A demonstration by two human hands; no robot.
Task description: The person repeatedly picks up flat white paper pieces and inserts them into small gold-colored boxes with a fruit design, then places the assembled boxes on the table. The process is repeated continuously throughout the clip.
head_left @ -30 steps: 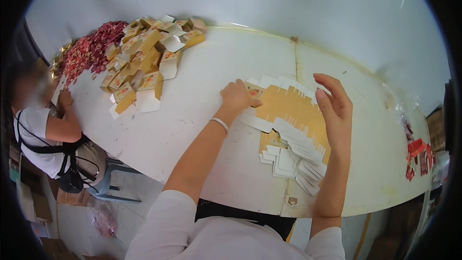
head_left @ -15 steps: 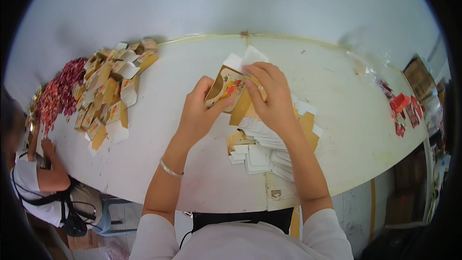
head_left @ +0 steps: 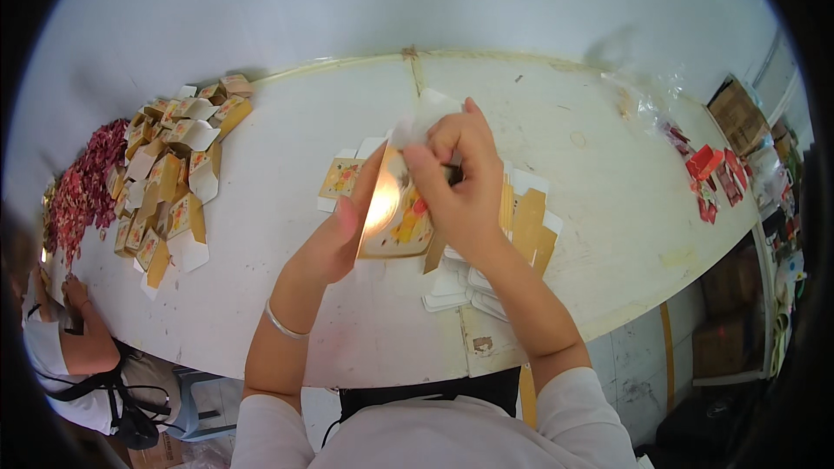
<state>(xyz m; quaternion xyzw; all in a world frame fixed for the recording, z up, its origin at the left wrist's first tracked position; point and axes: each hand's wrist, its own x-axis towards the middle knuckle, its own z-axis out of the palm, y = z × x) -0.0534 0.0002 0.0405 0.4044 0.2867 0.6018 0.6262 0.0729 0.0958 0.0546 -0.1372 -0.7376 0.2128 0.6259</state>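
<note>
Between my hands is a small gold and white carton (head_left: 400, 230) with a printed flower pattern. Its front panel faces me and catches a bright glare. My left hand (head_left: 328, 241) grips the carton's left side, fingers mostly hidden behind it. At the upper right, my right hand (head_left: 460, 178) has its fingers bent and its thumb pressed against the carton, close to a raised white flap (head_left: 434, 107). Flat unfolded cartons (head_left: 528, 219) lie stacked under my right hand and wrist. Another flat carton piece (head_left: 337, 178) rests on the table beyond my left hand.
Folded open cartons (head_left: 165, 174) are heaped at the left, beside a pile of small red packets (head_left: 87, 187). Another person's hand (head_left: 76, 291) reaches to that pile. Red packets and a red box (head_left: 704, 162) lie at the right, near clear plastic (head_left: 647, 104). The white table (head_left: 287, 165) meets a wall.
The carton has tilted from showing its open end to showing its front panel. My left hand has moved lower on its side. A flat carton piece has come into sight beyond that hand.
</note>
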